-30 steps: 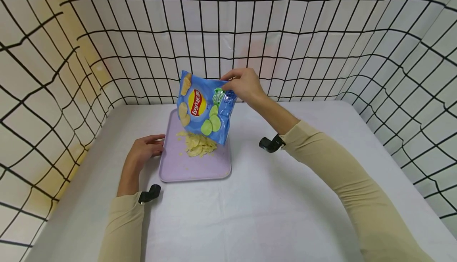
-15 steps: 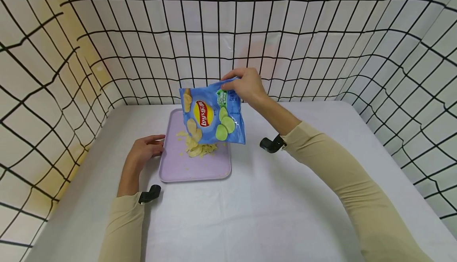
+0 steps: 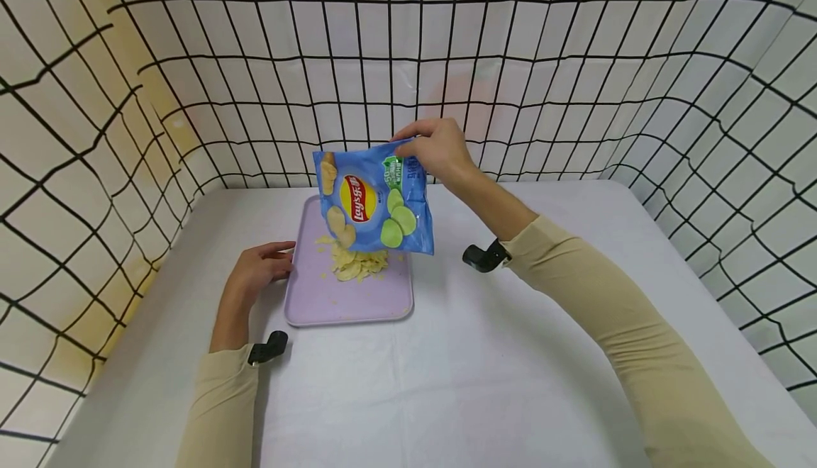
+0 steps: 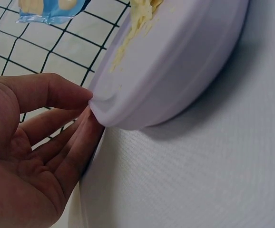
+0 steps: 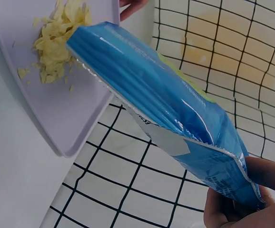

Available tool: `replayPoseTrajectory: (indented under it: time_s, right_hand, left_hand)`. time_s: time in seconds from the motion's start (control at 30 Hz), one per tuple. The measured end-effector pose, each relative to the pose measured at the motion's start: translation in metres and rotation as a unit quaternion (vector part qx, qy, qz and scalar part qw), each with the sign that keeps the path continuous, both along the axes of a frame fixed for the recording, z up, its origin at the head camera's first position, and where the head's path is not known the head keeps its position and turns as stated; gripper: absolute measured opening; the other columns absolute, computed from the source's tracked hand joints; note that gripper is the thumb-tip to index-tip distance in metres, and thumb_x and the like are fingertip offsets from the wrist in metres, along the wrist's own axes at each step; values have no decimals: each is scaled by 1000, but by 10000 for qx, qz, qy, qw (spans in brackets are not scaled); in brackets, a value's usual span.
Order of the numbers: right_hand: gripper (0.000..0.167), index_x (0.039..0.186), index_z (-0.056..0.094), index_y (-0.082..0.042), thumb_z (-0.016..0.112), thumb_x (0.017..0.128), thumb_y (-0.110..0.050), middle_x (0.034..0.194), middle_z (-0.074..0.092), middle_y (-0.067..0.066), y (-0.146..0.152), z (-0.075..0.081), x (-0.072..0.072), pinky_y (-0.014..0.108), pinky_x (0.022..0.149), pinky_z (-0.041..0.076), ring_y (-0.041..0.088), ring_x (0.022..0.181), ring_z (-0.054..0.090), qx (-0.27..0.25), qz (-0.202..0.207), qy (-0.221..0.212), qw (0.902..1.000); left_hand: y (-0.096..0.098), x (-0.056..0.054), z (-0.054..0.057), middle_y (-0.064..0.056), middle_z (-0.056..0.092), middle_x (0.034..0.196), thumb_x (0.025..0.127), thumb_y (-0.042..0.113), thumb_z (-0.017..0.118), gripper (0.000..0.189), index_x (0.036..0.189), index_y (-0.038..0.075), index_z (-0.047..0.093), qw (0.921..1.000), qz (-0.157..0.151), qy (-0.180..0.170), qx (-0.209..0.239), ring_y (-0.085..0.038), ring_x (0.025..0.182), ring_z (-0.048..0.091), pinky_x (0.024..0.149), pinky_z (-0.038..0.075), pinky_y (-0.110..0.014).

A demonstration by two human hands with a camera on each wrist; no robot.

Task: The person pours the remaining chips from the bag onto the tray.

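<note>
My right hand (image 3: 440,149) pinches a blue Lay's potato chip bag (image 3: 378,202) by its upper right corner, holding it above the far part of a lilac tray (image 3: 341,307). A pile of potato chips (image 3: 359,264) lies on the tray, partly behind the bag in the head view. Crumbs are scattered around the pile in the right wrist view. At the tray's left edge, my left hand (image 3: 257,267) pinches the rim; its thumb-side fingertip (image 4: 84,96) rests on top of the rim in the left wrist view. The inside of the bag is hidden.
The tray stands on a table with a white cloth (image 3: 485,383). Black wire grid (image 3: 549,78) walls rise at the back and both sides. Each wrist carries a small black camera (image 3: 485,257).
The bag has swung down and right at its left end, then shifted slightly back left and up. The chip pile looks much the same. My left hand and the tray have stayed in place.
</note>
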State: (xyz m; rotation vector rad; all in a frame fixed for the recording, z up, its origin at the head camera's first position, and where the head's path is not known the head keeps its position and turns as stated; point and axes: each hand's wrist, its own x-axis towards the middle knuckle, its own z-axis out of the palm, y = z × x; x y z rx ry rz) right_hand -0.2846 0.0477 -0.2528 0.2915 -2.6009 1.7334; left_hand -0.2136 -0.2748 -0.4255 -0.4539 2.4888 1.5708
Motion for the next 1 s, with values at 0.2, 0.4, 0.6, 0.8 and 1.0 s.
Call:
replayPoseTrajectory:
  time_s: [0.2,0.4,0.6,0.8,1.0]
  right_hand:
    - [21,112,78,-8,70,93,-9,110,72,10,-2,-2,-2,27,72,60,21,83,73,-35,-117,202,9997]
    - [18,108,80,-10,72,92,-10,109,75,11,-10,-3,-2,26,66,60,20,81,75,435,-203,597,9971]
    - [16,105,81,-9,73,92,-10,104,76,12,-13,0,1,26,64,60,22,79,76,538,-185,872,9946]
    - [18,109,80,-8,72,93,-10,108,75,12,-11,1,2,26,66,60,23,82,76,426,-191,822,9955]
    - [18,108,80,-7,73,92,-9,106,76,13,-12,-2,1,26,64,60,23,80,76,340,-230,746,9964]
  left_hand:
    - [1,0,-1,-18,61,135,91,8,68,55,145,11,57,10000,14,66,47,-5,85,67,76,51,-15]
    - [1,0,-1,-16,62,134,91,8,67,55,145,12,57,10000,49,9,-10,-6,86,67,77,50,-16]
    - [0,-2,-2,-15,61,134,92,11,67,55,146,14,56,10000,31,-19,-57,-9,90,68,81,50,-18]
    - [0,-3,-3,-15,61,134,92,9,66,54,146,13,57,10000,64,-40,-24,-9,91,67,81,51,-18]
    - [0,-3,-3,-15,61,135,93,8,66,55,146,12,56,10000,56,-48,-14,-10,93,67,83,51,-19]
